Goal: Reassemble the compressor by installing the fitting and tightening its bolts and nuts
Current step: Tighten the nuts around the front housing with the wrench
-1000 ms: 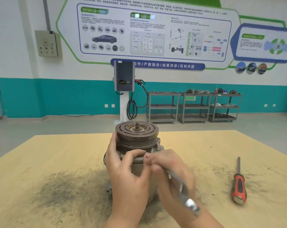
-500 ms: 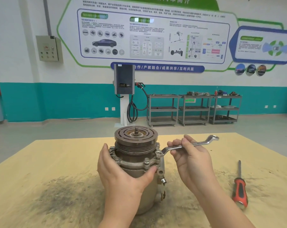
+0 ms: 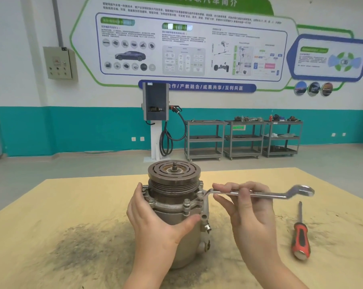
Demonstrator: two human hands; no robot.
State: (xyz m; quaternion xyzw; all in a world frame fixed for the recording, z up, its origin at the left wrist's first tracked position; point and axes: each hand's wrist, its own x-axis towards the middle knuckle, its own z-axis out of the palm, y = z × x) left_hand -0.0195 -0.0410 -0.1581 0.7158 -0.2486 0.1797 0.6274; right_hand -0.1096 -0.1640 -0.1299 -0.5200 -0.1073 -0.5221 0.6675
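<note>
Right now we have the compressor (image 3: pixel 176 209) standing upright on the yellow table (image 3: pixel 51 205), with its round grooved wheel (image 3: pixel 174 172) on top. Our left hand (image 3: pixel 155 224) wraps around the metal body just under the bolted ring (image 3: pixel 172 203). The fingers curl round the far left side and the thumb presses on the front, so this hand has a firm hold on it.

Our right hand (image 3: pixel 245 207) holds the wrench (image 3: pixel 259 193). The fingers curl over the top of the flat silver bar and the thumb sits below it, pinching it near the middle. The wrench lies almost level. Its left end sits on a bolt (image 3: pixel 200 193) at the right edge of the ring. Its other end sticks out to the right, past our hand, in the air.

More bolts stand around the ring. A small fitting (image 3: pixel 205 221) sticks out on the right side of the body.

A screwdriver (image 3: pixel 300 236) with a red and black handle lies on the table, well apart to the right. Dark dust marks the table in front.
</note>
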